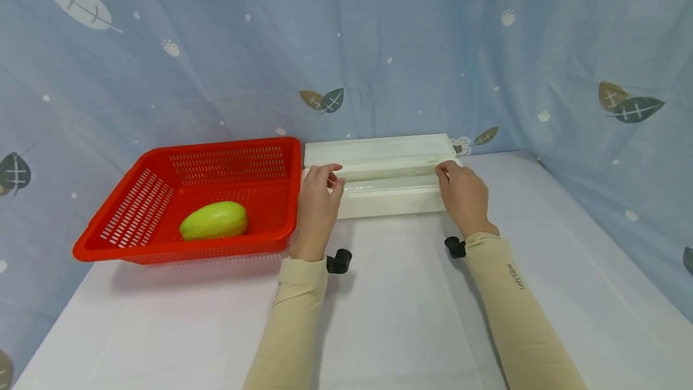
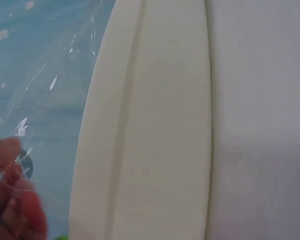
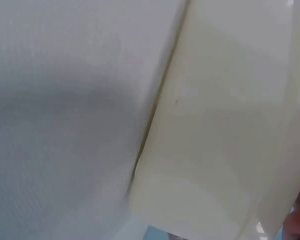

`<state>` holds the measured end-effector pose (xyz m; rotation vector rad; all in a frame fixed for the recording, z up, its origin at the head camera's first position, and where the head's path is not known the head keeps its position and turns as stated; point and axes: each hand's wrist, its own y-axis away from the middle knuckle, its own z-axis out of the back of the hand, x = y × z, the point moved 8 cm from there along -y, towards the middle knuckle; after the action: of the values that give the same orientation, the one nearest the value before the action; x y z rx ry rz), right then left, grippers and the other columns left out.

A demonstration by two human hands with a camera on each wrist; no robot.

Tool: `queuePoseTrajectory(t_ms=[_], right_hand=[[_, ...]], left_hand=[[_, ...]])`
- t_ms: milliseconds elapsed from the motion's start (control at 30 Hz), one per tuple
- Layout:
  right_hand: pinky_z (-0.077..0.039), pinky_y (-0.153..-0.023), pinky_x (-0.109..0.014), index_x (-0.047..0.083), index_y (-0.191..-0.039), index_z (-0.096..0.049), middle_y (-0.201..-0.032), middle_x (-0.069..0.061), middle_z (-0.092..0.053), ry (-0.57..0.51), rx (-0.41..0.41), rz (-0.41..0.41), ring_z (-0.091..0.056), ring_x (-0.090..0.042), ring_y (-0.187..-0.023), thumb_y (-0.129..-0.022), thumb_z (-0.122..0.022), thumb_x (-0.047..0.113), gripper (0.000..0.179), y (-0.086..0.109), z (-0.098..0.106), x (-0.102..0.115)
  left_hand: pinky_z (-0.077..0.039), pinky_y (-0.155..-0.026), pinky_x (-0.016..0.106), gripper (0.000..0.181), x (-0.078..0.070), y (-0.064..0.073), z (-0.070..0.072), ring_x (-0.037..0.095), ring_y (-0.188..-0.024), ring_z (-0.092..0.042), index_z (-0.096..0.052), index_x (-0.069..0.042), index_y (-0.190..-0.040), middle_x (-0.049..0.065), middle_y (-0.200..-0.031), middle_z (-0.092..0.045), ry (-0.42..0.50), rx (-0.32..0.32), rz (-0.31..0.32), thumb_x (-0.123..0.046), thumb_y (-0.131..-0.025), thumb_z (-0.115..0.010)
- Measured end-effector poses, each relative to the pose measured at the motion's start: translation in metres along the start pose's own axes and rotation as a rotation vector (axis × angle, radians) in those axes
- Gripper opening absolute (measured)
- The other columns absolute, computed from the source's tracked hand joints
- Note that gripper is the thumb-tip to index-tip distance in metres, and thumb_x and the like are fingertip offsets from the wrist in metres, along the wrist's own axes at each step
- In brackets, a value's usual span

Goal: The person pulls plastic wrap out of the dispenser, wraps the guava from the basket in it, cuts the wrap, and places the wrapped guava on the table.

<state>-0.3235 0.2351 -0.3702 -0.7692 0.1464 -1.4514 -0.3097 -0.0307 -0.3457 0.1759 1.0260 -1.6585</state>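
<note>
Here, the left hand (image 1: 318,206) is pinching thin, clear plastic film (image 2: 52,82) over a long, white box (image 1: 390,203) lying left to right; the right hand (image 1: 465,194) is hiding its grip at the right end.

Basket (image 1: 189,253) on table (image 1: 400,312), left of box (image 1: 390,203); fruit (image 1: 213,220) in basket, toward its front. Curtain (image 1: 379,47) behind both. Left hand (image 1: 316,206) at box's left end, beside basket; right hand (image 1: 467,197) at right end, film (image 2: 55,85) between hands.
</note>
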Motion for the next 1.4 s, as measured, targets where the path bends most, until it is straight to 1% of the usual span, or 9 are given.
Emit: queuePoseTrajectory(t_ms=[167,300,467,633,733,867,933,1200,1400], right_hand=[[-0.036,-0.047,-0.035,0.007,-0.097,-0.059,-0.072,-0.006,-0.056,-0.034,0.104,0.002,-0.045,-0.021,-0.058,-0.091,-0.050,0.023,0.019,-0.001,-0.004,-0.004],[-0.038,-0.051,-0.035,0.009,-0.103,-0.059,-0.078,-0.005,-0.057,-0.090,0.166,0.018,-0.048,-0.020,-0.063,-0.091,-0.050,0.023,0.021,-0.003,-0.004,-0.006],[-0.037,-0.053,-0.033,0.011,-0.117,-0.056,-0.080,-0.002,-0.054,-0.103,0.300,0.049,-0.046,-0.018,-0.066,-0.087,-0.055,0.035,0.039,-0.003,-0.008,-0.008],[-0.036,-0.057,-0.033,0.012,-0.101,-0.062,-0.083,-0.002,-0.049,-0.109,0.408,0.048,-0.044,-0.018,-0.070,-0.084,-0.058,0.040,0.033,-0.001,-0.011,-0.013],[-0.036,-0.057,-0.033,0.011,-0.091,-0.061,-0.084,-0.003,-0.048,-0.132,0.389,0.044,-0.044,-0.019,-0.067,-0.086,-0.057,0.035,0.025,-0.001,-0.009,-0.015],[-0.036,-0.052,-0.032,0.011,-0.095,-0.056,-0.076,-0.003,-0.050,-0.162,0.358,0.044,-0.043,-0.019,-0.059,-0.088,-0.055,0.032,0.023,0.000,-0.010,-0.014],[-0.035,-0.050,-0.033,0.012,-0.097,-0.055,-0.071,-0.003,-0.051,-0.178,0.339,0.033,-0.043,-0.019,-0.056,-0.088,-0.054,0.031,0.022,0.000,-0.009,-0.014],[-0.036,-0.055,-0.033,0.012,-0.093,-0.054,-0.076,-0.003,-0.054,-0.201,0.295,0.036,-0.044,-0.020,-0.064,-0.088,-0.057,0.026,0.015,0.000,-0.006,-0.016],[-0.037,-0.054,-0.033,0.012,-0.094,-0.054,-0.075,-0.002,-0.056,-0.196,0.273,0.064,-0.046,-0.018,-0.062,-0.088,-0.055,0.027,0.016,-0.001,-0.004,-0.013]], left_hand=[[-0.044,-0.070,0.025,0.014,0.007,0.002,-0.014,0.017,-0.081,-0.047,-0.067,-0.013,-0.095,0.003,-0.086,-0.054,-0.121,0.131,0.033,-0.017,-0.082,-0.064],[-0.044,-0.069,0.027,0.008,0.010,0.003,-0.014,0.019,-0.078,-0.047,-0.068,-0.012,-0.087,0.005,-0.086,-0.054,-0.169,0.128,0.057,-0.016,-0.083,-0.062],[-0.045,-0.057,0.028,0.013,0.012,0.005,-0.013,0.019,-0.064,-0.049,-0.067,-0.010,-0.088,0.005,-0.076,-0.057,-0.197,0.150,0.105,-0.019,-0.085,-0.058],[-0.037,-0.044,0.028,0.019,0.010,0.006,-0.012,0.019,-0.048,-0.045,-0.066,-0.011,-0.094,0.001,-0.054,-0.051,-0.196,0.194,0.128,-0.023,-0.089,-0.052],[-0.037,-0.044,0.028,0.022,0.014,0.009,-0.014,0.017,-0.044,-0.047,-0.064,-0.014,-0.095,-0.001,-0.051,-0.050,-0.138,0.232,0.188,-0.027,-0.092,-0.046],[-0.038,-0.043,0.030,0.026,0.020,0.012,-0.016,0.018,-0.037,-0.048,-0.061,-0.019,-0.101,0.000,-0.049,-0.052,0.005,0.274,0.304,-0.032,-0.094,-0.039],[-0.038,-0.040,0.030,0.027,0.020,0.012,-0.016,0.020,-0.035,-0.047,-0.060,-0.020,-0.104,0.001,-0.049,-0.053,0.065,0.271,0.328,-0.032,-0.095,-0.038],[-0.040,-0.043,0.030,0.028,0.015,0.009,-0.014,0.018,-0.046,-0.055,-0.061,-0.017,-0.104,-0.003,-0.062,-0.062,0.262,0.230,0.334,-0.031,-0.095,-0.038],[-0.045,-0.065,0.032,0.027,0.018,0.004,-0.010,0.017,-0.078,-0.058,-0.064,-0.013,-0.097,-0.001,-0.088,-0.065,0.218,0.171,0.289,-0.028,-0.095,-0.041]])
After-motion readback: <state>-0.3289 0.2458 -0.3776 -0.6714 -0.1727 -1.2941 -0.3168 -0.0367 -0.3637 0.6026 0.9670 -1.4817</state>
